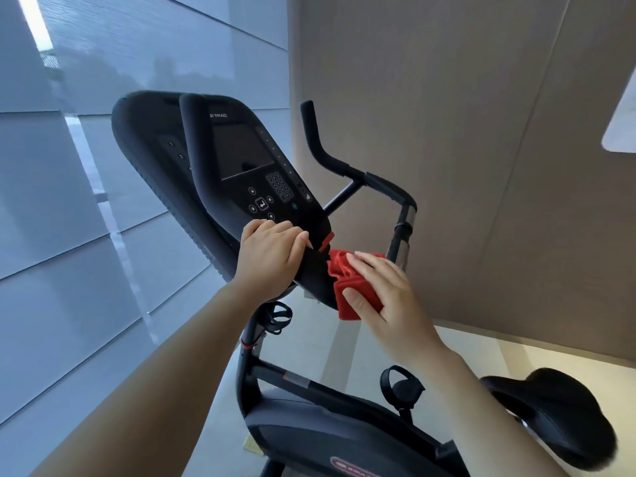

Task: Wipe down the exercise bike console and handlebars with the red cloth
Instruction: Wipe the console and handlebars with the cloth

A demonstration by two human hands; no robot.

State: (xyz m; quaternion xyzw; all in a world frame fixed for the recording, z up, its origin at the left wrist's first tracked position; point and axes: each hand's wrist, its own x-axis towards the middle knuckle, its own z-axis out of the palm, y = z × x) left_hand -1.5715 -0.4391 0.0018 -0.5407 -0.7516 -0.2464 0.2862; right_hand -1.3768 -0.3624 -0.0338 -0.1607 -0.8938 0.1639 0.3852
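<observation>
The black exercise bike console (237, 156) with its dark screen and button pad tilts across the centre of the view. My left hand (270, 254) grips the console's lower edge. My right hand (382, 294) presses the bunched red cloth (346, 287) against the console's lower right corner, fingers spread over the cloth. One black handlebar (198, 146) rises in front of the console's left half. The other handlebar (330, 156) curves up on the right, apart from both hands.
The bike's frame (309, 421), a pedal with strap (402, 383) and the black saddle (557, 411) lie below my arms. A window with translucent blinds (103, 201) fills the left side. A beige wall (464, 166) stands close behind the right handlebar.
</observation>
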